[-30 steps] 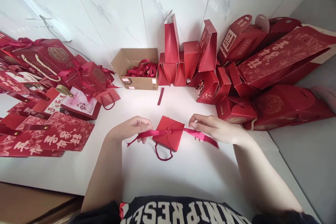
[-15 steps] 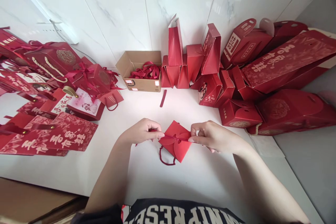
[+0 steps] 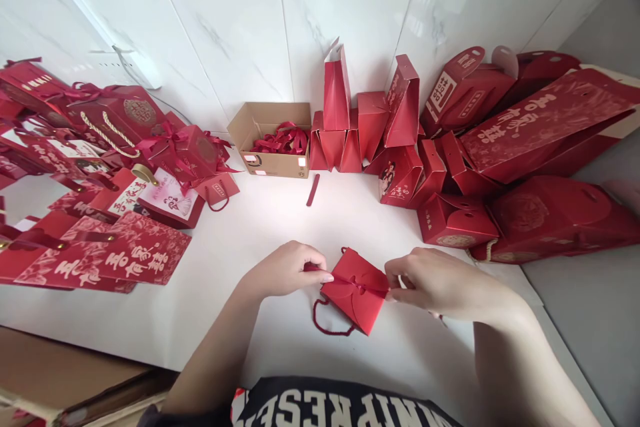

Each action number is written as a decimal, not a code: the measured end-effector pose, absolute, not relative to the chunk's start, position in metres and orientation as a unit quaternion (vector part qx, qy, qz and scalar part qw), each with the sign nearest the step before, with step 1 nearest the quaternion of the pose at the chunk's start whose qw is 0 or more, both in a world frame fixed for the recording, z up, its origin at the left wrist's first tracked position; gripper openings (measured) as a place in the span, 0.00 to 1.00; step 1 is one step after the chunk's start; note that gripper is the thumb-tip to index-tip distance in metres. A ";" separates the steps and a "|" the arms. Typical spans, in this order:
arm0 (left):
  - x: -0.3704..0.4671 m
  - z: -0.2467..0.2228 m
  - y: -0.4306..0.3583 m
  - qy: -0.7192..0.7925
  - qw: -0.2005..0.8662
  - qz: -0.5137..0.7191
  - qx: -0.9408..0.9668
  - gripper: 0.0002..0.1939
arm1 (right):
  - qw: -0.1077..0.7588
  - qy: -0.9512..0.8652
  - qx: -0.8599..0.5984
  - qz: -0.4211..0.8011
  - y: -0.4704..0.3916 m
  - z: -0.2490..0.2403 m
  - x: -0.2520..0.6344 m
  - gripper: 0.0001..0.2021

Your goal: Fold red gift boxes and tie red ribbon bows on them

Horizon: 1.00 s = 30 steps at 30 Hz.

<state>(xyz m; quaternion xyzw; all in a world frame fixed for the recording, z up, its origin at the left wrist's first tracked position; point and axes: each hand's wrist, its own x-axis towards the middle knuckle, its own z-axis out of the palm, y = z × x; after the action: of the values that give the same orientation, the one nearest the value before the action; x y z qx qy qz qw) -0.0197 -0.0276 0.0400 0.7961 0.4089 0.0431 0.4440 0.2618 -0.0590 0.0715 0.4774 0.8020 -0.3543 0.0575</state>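
A small red gift box [image 3: 353, 310] with overlapping petal flaps lies on the white table in front of me. A dark red cord handle [image 3: 330, 328] loops out from its near left side. Across the top runs a red ribbon [image 3: 367, 289], crossed or knotted at the middle of the flaps. My left hand [image 3: 293, 270] pinches one ribbon end between thumb and fingers at the box's left edge. At the right edge my right hand [image 3: 430, 280] is closed on the other end, which its fingers mostly hide.
A cardboard box [image 3: 277, 163] of red ribbons stands by the wall, with a short red strip [image 3: 313, 190] before it. Red gift boxes [image 3: 457, 220] crowd the right side. Gift bags [image 3: 143, 250] and ribboned boxes [image 3: 185, 153] fill the left.
The gift box has shifted right and nearer to me in the view, and both hands have moved with it. My right hand has turned, and both hands still hold the ribbon.
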 end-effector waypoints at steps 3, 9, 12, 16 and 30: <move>-0.015 0.041 -0.038 0.426 0.429 0.075 0.793 0.14 | 0.055 0.808 0.486 -0.329 -0.061 0.071 0.268 0.14; -0.015 0.037 -0.044 0.448 0.448 0.094 0.768 0.13 | 0.054 0.804 0.502 -0.313 -0.059 0.071 0.262 0.21; -0.015 0.035 -0.046 0.454 0.464 0.097 0.755 0.14 | 0.046 0.805 0.496 -0.321 -0.060 0.072 0.258 0.23; -0.020 0.036 -0.051 0.468 0.472 0.125 0.737 0.13 | 0.033 0.804 0.492 -0.332 -0.060 0.069 0.257 0.21; -0.016 0.027 -0.055 0.445 0.472 0.121 0.751 0.14 | 0.002 0.834 0.430 -0.347 -0.058 0.066 0.253 0.13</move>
<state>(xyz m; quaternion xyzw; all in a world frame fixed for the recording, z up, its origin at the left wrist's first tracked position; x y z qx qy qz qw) -0.0156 -0.0548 0.0268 0.7514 0.4446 0.1215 0.4722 0.2532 -0.0576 0.0665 0.4296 0.8338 -0.3468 0.0019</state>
